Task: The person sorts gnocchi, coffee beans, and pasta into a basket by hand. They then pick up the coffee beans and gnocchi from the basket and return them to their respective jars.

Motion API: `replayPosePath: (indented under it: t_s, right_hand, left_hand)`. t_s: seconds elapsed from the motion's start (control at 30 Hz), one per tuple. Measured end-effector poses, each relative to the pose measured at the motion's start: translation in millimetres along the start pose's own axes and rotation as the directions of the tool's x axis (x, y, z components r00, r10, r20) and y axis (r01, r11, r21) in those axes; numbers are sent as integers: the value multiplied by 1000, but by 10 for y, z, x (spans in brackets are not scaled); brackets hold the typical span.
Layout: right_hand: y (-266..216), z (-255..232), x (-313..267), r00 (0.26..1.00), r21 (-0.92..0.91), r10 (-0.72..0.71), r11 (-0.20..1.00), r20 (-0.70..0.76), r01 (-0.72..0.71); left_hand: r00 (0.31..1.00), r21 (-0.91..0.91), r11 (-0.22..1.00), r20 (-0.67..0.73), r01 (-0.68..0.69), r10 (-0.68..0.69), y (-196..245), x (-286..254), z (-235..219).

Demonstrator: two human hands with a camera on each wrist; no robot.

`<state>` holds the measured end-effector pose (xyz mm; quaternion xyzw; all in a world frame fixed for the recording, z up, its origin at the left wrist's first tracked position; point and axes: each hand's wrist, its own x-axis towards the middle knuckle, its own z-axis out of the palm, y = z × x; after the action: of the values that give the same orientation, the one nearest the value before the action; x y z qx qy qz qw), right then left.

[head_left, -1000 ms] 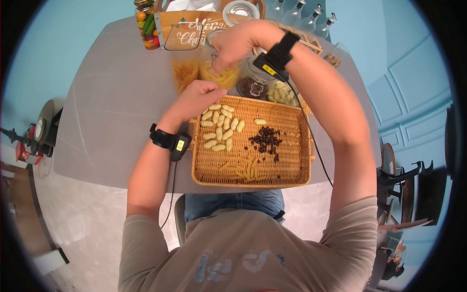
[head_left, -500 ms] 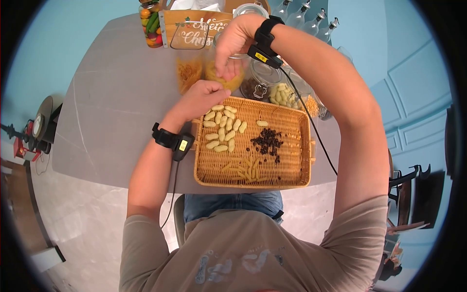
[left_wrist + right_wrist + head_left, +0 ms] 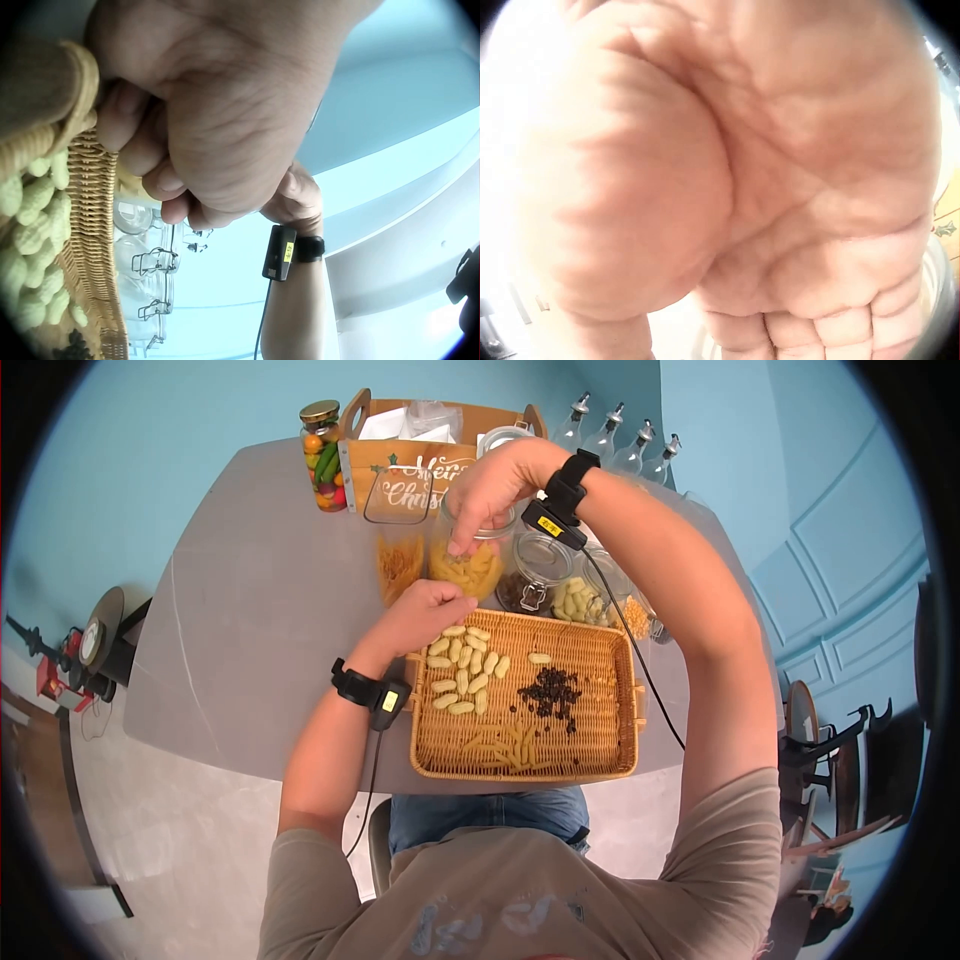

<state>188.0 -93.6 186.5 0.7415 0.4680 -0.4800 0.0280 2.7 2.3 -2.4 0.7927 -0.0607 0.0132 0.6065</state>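
Note:
My right hand (image 3: pixel 492 490) reaches down at the mouth of a glass jar (image 3: pixel 476 578) of penne pasta, its fingers extended inside the rim. Its palm (image 3: pixel 780 172) fills the right wrist view, hiding the pasta. By the back left corner of a wicker basket (image 3: pixel 600 650) is my left hand (image 3: pixel 425 612), its fingers loosely curled close to the rim with nothing visible in them. In the basket lie peanuts (image 3: pixel 466 670) at back left, with one apart to their right, small dark pieces (image 3: pixel 552 693) right of centre, and some penne (image 3: pixel 516 747) at the front.
Left of the penne jar stands a clear container (image 3: pixel 400 565) of orange pasta. To its right are clip-top jars of dark pieces (image 3: pixel 525 592), peanuts (image 3: pixel 580 602) and corn kernels (image 3: pixel 632 617). Behind stand a wooden crate (image 3: pixel 360 465), a vegetable jar (image 3: pixel 325 460) and several glass bottles (image 3: pixel 630 458).
My right hand's fingers spread over the penne jar half a second ago, and now point down within its mouth. The left hand stays by the basket corner. The head view has tilted up.

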Motion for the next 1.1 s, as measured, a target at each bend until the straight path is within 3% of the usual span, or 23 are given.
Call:
replayPosePath:
  t_s: [0.1,0.3,0.5,0.6,0.7,0.73,0.83,0.9,1.07,1.1]
  right_hand:
    - [61,-41,-86,995,-21,-80,997,-65,79]
    - [161,-126,-133,982,-119,-185,976,-32,180]
    - [22,93,-350,940,-286,-155,956,-302,66]
    - [-28,222,-516,865,-356,-218,933,-452,49]
    - [-308,475,-907,797,-256,-182,966,-577,35]
    - [-221,545,-916,792,-294,-296,943,-533,155]
    - [-183,1020,-898,848,-299,-380,913,-369,278]
    - [-197,1365,-749,934,-409,-324,880,-150,240]
    - [-122,2140,-459,949,-363,-301,877,96,315]
    - [-126,2137,-482,948,-368,-319,880,11,301]
  left_hand:
    - [1000,25,1000,-7,-5,5,45,-10,-8]
    - [1000,-6,1000,8,15,-15,39,-13,-11]
    - [999,-10,999,-15,-43,43,-39,12,6]
    - [1000,-23,1000,-28,-2,1,-59,14,23]
    - [1000,-1,1000,-27,7,-7,-42,5,14]
    - [1000,3,1000,-21,7,-7,-40,10,2]
    - [998,29,1000,-62,-1,3,-39,1,24]
    - [998,1,1000,-67,4,-4,-102,26,41]
    - [999,10,1000,-34,-6,6,-86,29,7]
    - [999,15,1000,-38,-1,2,-73,25,8]
